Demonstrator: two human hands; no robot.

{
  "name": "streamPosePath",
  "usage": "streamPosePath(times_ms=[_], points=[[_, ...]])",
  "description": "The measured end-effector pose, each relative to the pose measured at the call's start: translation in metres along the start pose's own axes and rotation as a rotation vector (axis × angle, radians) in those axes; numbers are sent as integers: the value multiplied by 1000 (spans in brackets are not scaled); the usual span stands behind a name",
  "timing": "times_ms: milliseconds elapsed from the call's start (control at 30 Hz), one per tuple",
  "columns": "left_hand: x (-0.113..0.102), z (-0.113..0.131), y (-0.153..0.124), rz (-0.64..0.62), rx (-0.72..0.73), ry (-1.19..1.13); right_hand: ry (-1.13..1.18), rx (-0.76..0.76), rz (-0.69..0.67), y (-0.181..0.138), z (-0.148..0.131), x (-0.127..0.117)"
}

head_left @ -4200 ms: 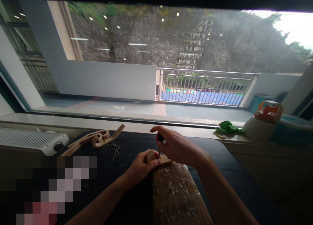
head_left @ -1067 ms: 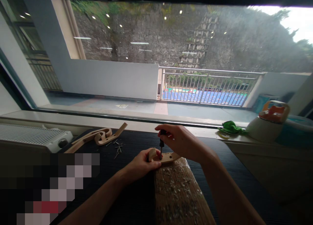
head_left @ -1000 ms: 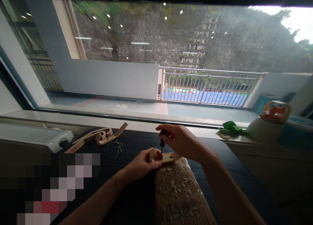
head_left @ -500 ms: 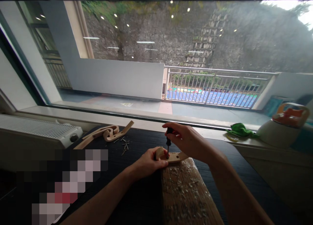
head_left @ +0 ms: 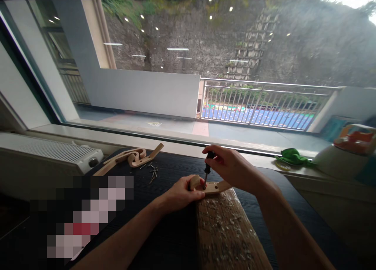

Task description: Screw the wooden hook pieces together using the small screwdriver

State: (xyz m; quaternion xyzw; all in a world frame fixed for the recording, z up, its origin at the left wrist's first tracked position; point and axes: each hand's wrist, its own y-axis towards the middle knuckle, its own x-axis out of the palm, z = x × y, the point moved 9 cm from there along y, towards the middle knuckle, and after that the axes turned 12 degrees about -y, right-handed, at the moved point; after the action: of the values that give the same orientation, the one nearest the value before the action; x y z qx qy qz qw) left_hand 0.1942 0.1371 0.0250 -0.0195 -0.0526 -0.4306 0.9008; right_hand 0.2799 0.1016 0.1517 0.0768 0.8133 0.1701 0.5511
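My left hand (head_left: 185,189) is closed around the curled end of a pale bentwood hook (head_left: 214,187), pressing it against the far end of a thick wooden block (head_left: 227,223). A dark round hole shows in the hook's flat part. In my right hand (head_left: 232,164) is a screwdriver (head_left: 208,164) with a black handle, fingers pinching it from above. Its metal shaft points down, nearly upright, at the hook beside my left fingertips. Whatever lies under the tip is too small to make out.
Several similar bentwood hooks (head_left: 138,158) lie at the table's back left, with loose screws (head_left: 153,172) beside them. A white radiator (head_left: 58,150) stands at left. On the windowsill at right are a green cloth (head_left: 292,156) and a rounded white container (head_left: 335,158).
The view has shifted slightly, moving everything a little right. My right hand stays on the screwdriver, whose handle leans slightly more to the right. My left hand keeps its hold on the hook.
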Motion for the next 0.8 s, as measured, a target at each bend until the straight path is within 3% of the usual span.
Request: streamPosePath(times_ms=[200, 567, 800], points=[[1, 0, 1, -1, -3, -14, 42, -59, -1, -1, -5, 2], [-1, -3, 1, -2, 3, -12, -2, 8, 16, 2, 3, 2], [-1, -2, 1, -5, 3, 7, 30, -62, -7, 0, -2, 7]])
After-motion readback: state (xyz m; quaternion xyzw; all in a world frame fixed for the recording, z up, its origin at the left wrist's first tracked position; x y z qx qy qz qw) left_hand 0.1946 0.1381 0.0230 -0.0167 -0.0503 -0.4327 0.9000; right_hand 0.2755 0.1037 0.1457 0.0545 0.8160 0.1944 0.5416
